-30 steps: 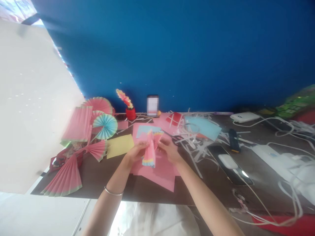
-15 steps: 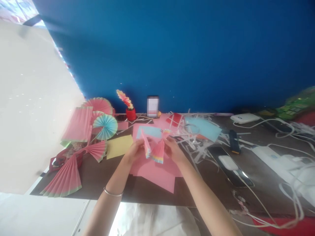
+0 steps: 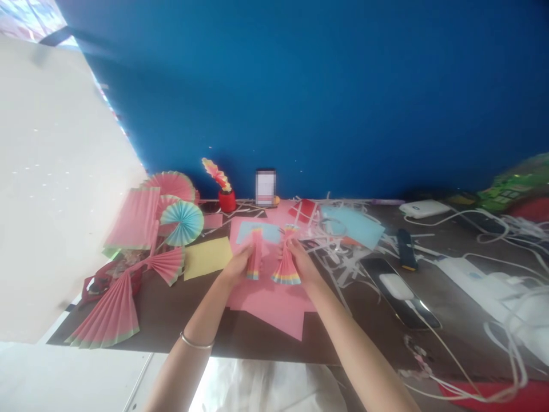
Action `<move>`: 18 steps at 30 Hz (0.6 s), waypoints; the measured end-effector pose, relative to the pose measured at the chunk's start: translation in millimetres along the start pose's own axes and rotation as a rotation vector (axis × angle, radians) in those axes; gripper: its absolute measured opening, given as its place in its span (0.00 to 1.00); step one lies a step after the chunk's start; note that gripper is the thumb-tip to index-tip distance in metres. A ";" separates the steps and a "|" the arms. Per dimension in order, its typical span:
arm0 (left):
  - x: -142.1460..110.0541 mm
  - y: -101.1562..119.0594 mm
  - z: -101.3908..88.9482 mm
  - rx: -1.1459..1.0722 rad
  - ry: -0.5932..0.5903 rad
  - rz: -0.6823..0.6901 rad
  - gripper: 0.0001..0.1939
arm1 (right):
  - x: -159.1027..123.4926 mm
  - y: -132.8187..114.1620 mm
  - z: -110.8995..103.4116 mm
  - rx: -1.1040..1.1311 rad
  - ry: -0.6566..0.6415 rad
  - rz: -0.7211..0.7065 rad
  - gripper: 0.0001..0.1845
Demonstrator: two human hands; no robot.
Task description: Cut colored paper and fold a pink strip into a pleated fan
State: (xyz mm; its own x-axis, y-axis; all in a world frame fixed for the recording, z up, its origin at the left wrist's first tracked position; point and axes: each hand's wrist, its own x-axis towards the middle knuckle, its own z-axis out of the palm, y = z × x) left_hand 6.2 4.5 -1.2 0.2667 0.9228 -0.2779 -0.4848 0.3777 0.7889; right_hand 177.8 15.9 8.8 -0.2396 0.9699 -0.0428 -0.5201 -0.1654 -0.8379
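Observation:
In my left hand (image 3: pixel 240 264) is a narrow pleated paper strip (image 3: pixel 254 257), pink with yellow and blue bands at its ends, held upright. My right hand (image 3: pixel 299 260) pinches a second pleated paper piece (image 3: pixel 287 264) at its waist, so its lower end flares like a fan. The two pieces are side by side with a gap between them. Beneath both hands lie pink paper sheets (image 3: pixel 274 300), and a light blue sheet (image 3: pixel 270 232) rests on them just beyond the fingers.
Folded fans (image 3: pixel 107 312) and a blue rosette (image 3: pixel 183 222) crowd the left, near a yellow sheet (image 3: pixel 208 257). White paper scraps (image 3: pixel 349 260) spread to the right, beside a phone (image 3: pixel 386 274) and cables (image 3: pixel 510 343). A small screen (image 3: pixel 266 187) stands at the back.
The left paper piece has turned from tilted to upright and is now apart from the right one. The right piece has swung to face forward, its flared end pointing down.

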 end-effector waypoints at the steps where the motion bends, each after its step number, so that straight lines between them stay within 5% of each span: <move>1: 0.3 -0.4 0.2 0.009 -0.025 0.013 0.18 | 1.3 0.2 -1.0 0.015 -0.015 -0.002 0.14; 7: 2.1 -2.5 -0.5 0.203 -0.089 0.062 0.23 | 3.8 1.5 1.1 0.056 -0.121 0.058 0.13; 15: -1.2 -6.5 3.9 0.324 -0.112 0.082 0.29 | -9.0 -8.2 7.9 -0.209 -0.004 -0.098 0.13; 18: -5.1 -5.7 6.9 0.368 -0.126 0.104 0.29 | -14.2 -13.8 12.4 -0.134 0.018 -0.057 0.11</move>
State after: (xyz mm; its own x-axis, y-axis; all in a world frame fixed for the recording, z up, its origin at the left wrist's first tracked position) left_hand 13.4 -2.9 -0.5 0.3432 0.9295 -0.1353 -0.1899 0.2098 0.9591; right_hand 178.2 2.2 27.8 -0.1976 0.9803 -0.0019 -0.4176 -0.0859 -0.9045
